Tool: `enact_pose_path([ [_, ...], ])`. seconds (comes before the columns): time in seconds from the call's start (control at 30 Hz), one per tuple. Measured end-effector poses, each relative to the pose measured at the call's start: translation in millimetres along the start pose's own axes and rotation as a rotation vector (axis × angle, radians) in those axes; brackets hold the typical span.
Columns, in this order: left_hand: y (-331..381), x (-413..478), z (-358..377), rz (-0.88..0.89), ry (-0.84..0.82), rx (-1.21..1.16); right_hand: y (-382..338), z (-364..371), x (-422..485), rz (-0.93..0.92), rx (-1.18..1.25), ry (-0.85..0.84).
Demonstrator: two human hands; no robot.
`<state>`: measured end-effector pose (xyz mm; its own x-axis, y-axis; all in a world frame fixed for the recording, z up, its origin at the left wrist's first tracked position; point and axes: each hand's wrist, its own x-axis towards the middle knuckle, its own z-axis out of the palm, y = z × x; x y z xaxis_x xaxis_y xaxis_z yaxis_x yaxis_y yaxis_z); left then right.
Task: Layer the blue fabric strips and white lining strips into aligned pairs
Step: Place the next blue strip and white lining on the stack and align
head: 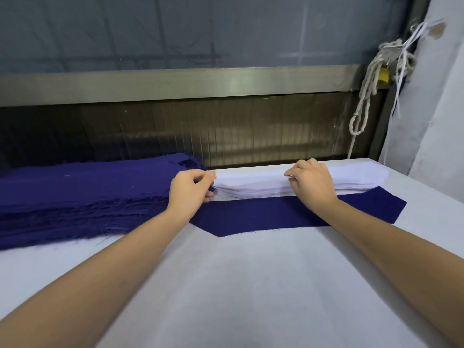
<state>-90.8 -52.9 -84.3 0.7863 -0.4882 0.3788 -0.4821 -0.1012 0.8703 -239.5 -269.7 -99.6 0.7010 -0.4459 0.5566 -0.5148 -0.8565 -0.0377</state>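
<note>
Currently left grip, right grip pinch white lining stack; blue pile alongside, rope hanging right.

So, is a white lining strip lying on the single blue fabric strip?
No, the blue fabric strip lies bare beside the white lining stack.

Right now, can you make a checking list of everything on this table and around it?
Surface: table covered in pale cloth.
Job's things: blue strip stack at left; single blue strip laid flat in front; white lining stack behind it.
Clutter: nothing seen.
Hands: left hand and right hand each pinch the top lining strip.
Cables: knotted rope hangs at far right.
Surroundings: window behind the table.
</note>
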Motion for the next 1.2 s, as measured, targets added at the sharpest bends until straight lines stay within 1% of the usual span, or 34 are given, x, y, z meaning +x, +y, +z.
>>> enact_pose_path([
  [0.1, -3, -4, -4, -0.031, -0.021, 0.005, 17, -6, -7, 0.024, -0.047, -0.010],
  [0.2, -7, -6, -9, -0.044, -0.041, -0.014, 33, -14, -17, 0.000, -0.099, 0.013],
  [0.37, -14, -14, -16, -0.069, -0.059, -0.114, 53, -28, -37, -0.016, -0.072, 0.075],
  [0.53, -14, -18, -14, -0.111, -0.027, -0.251, 70, -29, -51, 0.198, -0.047, 0.070],
  [0.6, -15, -19, -14, -0.102, -0.014, -0.267, 71, -31, -55, 0.254, -0.028, 0.072],
  [0.7, -19, -22, -15, -0.059, -0.052, -0.200, 73, -35, -58, 0.292, 0.111, 0.102],
  [0.8, -20, -24, -18, -0.052, -0.104, -0.149, 75, -40, -63, 0.272, 0.295, 0.124],
  [0.93, -18, -26, -22, -0.047, -0.139, -0.115, 79, -42, -69, 0.299, 0.417, 0.105],
  [1.0, -18, -27, -25, -0.038, -0.161, -0.072, 82, -42, -71, 0.350, 0.511, 0.113],
  [1.1, -18, -29, -27, -0.014, -0.193, -0.003, 87, -44, -72, 0.481, 0.669, 0.079],
  [1.2, -18, -30, -26, 0.006, -0.195, 0.037, 90, -45, -72, 0.527, 0.770, 0.075],
])
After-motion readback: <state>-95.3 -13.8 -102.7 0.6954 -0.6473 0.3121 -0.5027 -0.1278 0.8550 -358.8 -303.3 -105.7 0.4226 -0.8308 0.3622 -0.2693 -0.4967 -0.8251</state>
